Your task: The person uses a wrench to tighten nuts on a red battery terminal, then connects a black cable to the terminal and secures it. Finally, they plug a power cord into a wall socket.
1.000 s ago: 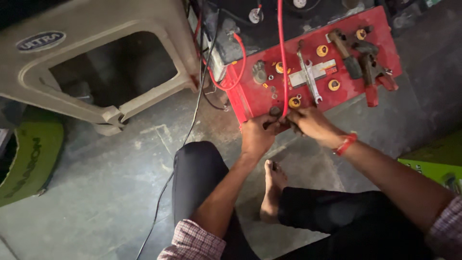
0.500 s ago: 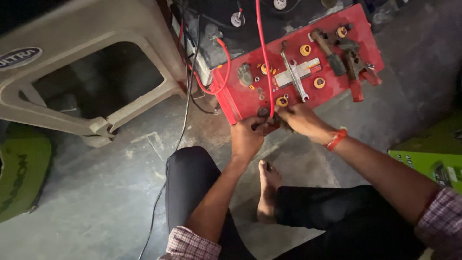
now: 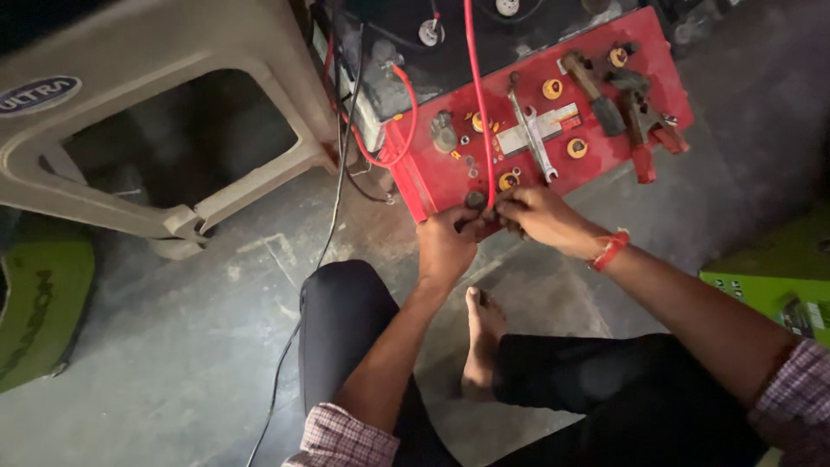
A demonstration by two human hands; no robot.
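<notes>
down low, both hands are working at the near edge of the red battery. left hand is curling over its rim; right hand is pinching the red cable end at a terminal. spanner is lying on top, nearby.

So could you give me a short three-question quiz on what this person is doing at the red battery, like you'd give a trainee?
1. True or false: both hands meet at the near edge of the red battery.
2. Which cable runs down to the hands? A) the red cable B) a blue cable C) a yellow cable
3. Fill in: the wrench lies on top of the ____.

Key
1. True: the left hand and right hand both touch that edge.
2. A
3. battery
</notes>
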